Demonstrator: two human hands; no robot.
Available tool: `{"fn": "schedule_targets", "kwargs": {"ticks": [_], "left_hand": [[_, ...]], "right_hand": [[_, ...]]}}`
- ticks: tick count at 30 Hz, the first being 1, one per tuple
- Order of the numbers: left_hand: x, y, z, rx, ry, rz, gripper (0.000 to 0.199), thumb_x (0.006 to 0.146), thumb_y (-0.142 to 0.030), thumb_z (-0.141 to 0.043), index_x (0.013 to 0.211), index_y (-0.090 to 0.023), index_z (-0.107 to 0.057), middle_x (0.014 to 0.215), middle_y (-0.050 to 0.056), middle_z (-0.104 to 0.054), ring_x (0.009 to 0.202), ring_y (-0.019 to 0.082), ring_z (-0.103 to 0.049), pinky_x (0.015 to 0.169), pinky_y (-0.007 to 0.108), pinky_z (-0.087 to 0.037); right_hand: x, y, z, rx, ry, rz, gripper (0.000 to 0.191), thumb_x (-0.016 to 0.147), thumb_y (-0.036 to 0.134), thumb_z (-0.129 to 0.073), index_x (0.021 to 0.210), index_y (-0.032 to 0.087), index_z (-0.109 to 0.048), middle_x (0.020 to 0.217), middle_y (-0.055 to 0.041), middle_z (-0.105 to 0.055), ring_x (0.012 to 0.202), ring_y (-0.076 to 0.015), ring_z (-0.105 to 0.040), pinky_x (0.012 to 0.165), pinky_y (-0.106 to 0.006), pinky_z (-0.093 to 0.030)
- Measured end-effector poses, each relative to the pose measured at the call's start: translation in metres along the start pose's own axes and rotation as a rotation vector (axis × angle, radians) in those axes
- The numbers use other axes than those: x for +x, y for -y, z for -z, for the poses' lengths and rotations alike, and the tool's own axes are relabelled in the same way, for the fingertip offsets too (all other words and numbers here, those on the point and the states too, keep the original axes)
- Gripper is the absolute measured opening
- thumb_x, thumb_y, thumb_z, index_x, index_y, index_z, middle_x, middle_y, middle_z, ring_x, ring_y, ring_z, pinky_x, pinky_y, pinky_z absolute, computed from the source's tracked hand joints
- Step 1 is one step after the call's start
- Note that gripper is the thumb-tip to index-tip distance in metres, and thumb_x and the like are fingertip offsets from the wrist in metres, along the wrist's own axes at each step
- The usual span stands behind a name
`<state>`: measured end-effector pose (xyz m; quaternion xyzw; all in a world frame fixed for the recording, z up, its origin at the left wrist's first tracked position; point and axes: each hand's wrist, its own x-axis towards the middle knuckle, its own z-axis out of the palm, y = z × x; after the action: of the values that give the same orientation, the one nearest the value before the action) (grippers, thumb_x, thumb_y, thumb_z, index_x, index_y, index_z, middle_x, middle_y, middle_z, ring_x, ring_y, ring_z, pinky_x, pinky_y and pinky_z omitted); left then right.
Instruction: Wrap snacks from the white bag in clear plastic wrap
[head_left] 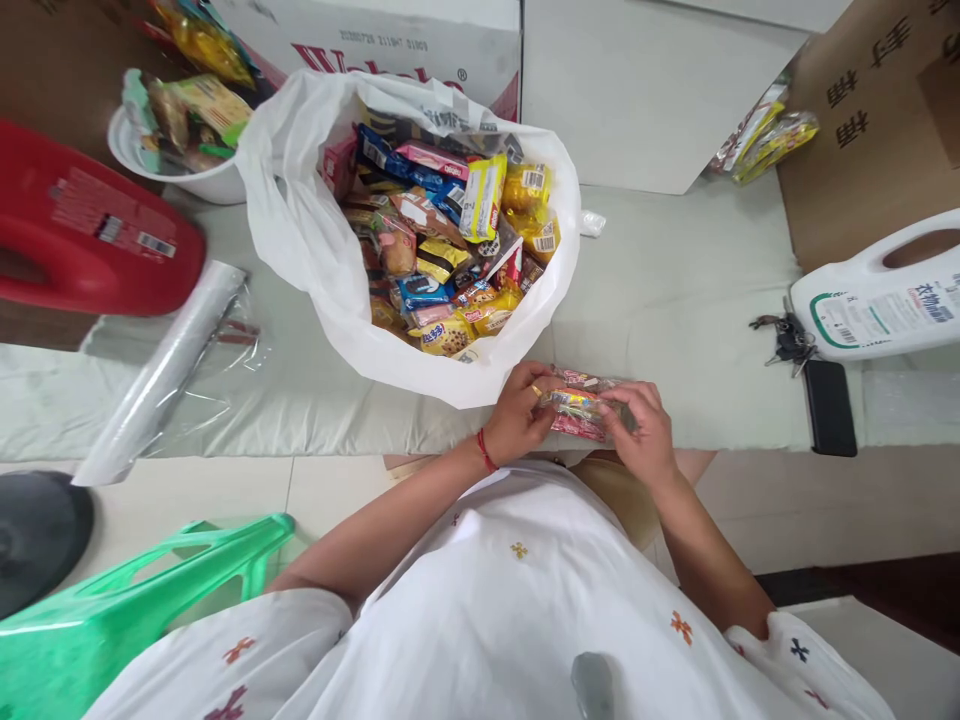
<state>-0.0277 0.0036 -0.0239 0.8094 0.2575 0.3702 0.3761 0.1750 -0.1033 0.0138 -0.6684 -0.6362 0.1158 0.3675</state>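
Note:
Near the front edge of the cloth-covered surface, my left hand (pixel 519 412) and my right hand (pixel 641 425) grip a clear plastic bag of small snack packets (pixel 576 404) from its two sides. Red and yellow wrappers show through the clear film. Fingers of both hands are closed on the bag, with thumbs toward me. A red cord circles my left wrist. Just beyond my left hand stands a large white plastic bag (pixel 289 215), its mouth wide and full of wrapped snacks (pixel 442 255) in yellow, blue, pink and brown packaging.
On the left are a red jug (pixel 97 225), a white bowl of packets (pixel 217 180) and a roll of clear plastic bags (pixel 161 375). A white detergent jug (pixel 885 300), keys (pixel 791 338) and a phone (pixel 829 408) lie right. A green stool (pixel 150 590) stands below. Boxes line the back.

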Motion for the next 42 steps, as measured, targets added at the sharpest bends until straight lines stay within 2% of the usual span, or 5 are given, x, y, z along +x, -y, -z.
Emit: {"fn": "schedule_targets", "kwargs": {"ticks": [9, 16, 27, 33, 42], "left_hand": [[-0.018, -0.008, 0.002, 0.29, 0.03, -0.187, 0.017, 0.1, -0.026, -0.058, 0.109, -0.022, -0.072, 0.09, 0.006, -0.06, 0.081, 0.019, -0.053, 0.073, 0.033, -0.047], [-0.02, -0.011, 0.001, 0.421, 0.148, -0.179, 0.023, 0.105, -0.028, -0.051, 0.104, -0.022, -0.073, 0.08, 0.005, -0.062, 0.075, 0.019, -0.051, 0.069, 0.033, -0.044], [-0.022, -0.022, 0.006, 0.483, 0.218, -0.386, 0.017, 0.103, -0.02, -0.056, 0.095, -0.022, -0.07, 0.085, 0.005, -0.066, 0.091, 0.023, -0.058, 0.076, 0.038, -0.045], [-0.009, -0.016, 0.01, 0.293, 0.235, -0.343, 0.016, 0.1, -0.022, -0.059, 0.103, -0.028, -0.073, 0.126, 0.005, -0.071, 0.133, 0.025, -0.055, 0.113, 0.048, -0.042], [0.029, 0.007, -0.009, 0.115, 0.321, -0.108, 0.036, 0.108, -0.037, -0.042, 0.096, -0.021, -0.071, 0.099, 0.007, -0.076, 0.097, 0.021, -0.07, 0.088, 0.035, -0.05]], "right_hand": [[-0.017, 0.008, -0.002, -0.196, 0.137, 0.062, 0.017, 0.1, 0.021, -0.06, 0.106, 0.025, -0.075, 0.095, -0.0065, -0.069, 0.091, -0.0239, -0.053, 0.082, -0.039, -0.049], [-0.022, 0.014, -0.002, -0.012, 0.091, -0.159, 0.017, 0.101, 0.027, -0.056, 0.102, 0.025, -0.073, 0.089, -0.0041, -0.068, 0.081, -0.0195, -0.064, 0.073, -0.034, -0.053], [-0.037, 0.008, 0.001, -0.161, 0.349, -0.127, 0.044, 0.096, 0.015, -0.048, 0.131, 0.029, -0.071, 0.098, -0.0028, -0.076, 0.083, -0.0189, -0.072, 0.07, -0.031, -0.057], [-0.036, 0.01, 0.0, -0.191, 0.427, -0.115, 0.047, 0.097, 0.016, -0.049, 0.136, 0.032, -0.068, 0.111, -0.0022, -0.078, 0.093, -0.0204, -0.074, 0.074, -0.031, -0.057], [-0.026, 0.014, -0.009, -0.07, 0.132, -0.217, 0.027, 0.1, 0.046, -0.06, 0.11, 0.027, -0.078, 0.084, -0.0029, -0.073, 0.067, -0.0173, -0.065, 0.062, -0.03, -0.048]]}}
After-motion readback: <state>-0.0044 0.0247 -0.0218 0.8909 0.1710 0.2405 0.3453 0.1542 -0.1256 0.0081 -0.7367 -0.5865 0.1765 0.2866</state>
